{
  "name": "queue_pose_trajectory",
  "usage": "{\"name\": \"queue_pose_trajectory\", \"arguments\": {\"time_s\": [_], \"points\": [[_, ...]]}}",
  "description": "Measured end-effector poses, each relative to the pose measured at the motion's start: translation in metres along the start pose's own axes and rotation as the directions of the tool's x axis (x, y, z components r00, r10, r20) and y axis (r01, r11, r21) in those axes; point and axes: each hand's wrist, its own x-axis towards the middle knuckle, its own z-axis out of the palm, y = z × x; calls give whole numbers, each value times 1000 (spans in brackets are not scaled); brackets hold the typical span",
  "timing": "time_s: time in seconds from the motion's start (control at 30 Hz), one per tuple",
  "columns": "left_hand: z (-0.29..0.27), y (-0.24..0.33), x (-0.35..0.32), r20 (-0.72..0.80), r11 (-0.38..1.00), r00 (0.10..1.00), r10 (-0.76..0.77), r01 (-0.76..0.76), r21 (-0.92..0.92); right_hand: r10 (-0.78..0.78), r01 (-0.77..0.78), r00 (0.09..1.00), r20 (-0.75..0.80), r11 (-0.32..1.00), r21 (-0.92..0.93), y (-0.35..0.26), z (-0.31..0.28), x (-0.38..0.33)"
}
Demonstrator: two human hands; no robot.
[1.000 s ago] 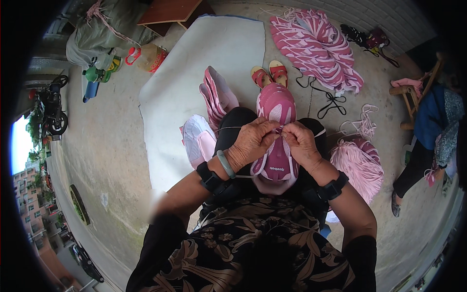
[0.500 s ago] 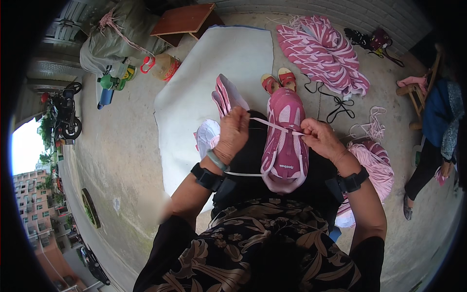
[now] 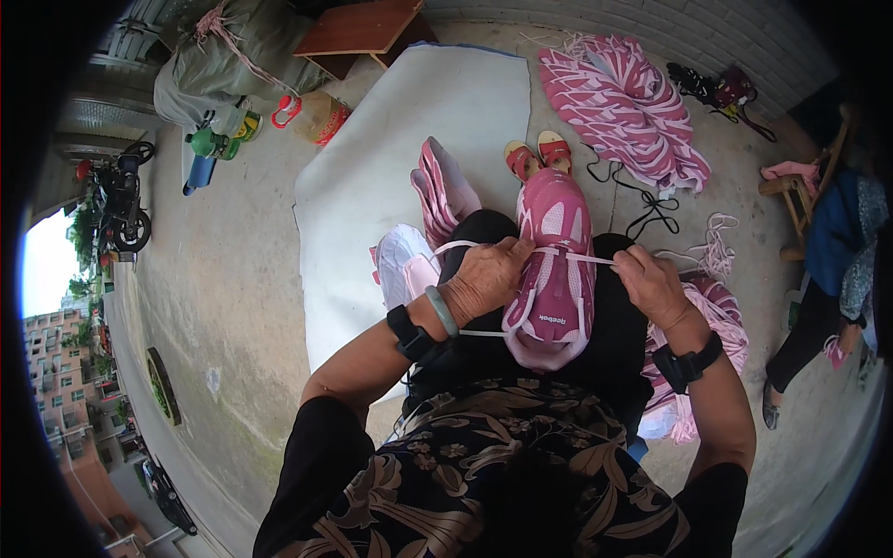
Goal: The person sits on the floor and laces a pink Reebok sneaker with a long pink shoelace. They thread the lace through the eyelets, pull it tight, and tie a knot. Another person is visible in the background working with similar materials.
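A pink-and-white shoe upper (image 3: 551, 270) with a white lace (image 3: 484, 332), over a black floral-patterned garment (image 3: 502, 456).

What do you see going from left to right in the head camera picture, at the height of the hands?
Motorcycle → white mat → left hand → pink shoe → right hand → seated person.

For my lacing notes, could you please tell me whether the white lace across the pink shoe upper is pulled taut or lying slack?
Taut: the white lace runs straight from the left hand across the pink shoe upper to the right hand.

Shoe upper (image 3: 551, 265) between hands, on lap
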Motion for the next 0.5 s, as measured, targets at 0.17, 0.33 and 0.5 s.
{"name": "queue_pose_trajectory", "arguments": {"time_s": [0.17, 0.33, 0.5], "points": [[-34, -40, 10, -75, 957, 985, 155, -131, 258, -72, 77, 997, 33, 985, -157, 28, -54, -15], [-153, -144, 7, -468, 925, 875, -123, 272, 264, -19, 23, 1000, 13, 918, -396, 69, -112, -26], [-301, -244, -50, -647, 768, 599, -472, 639, 32, 83, -119, 993, -89, 811, -573, 117, -191, -56]]}}
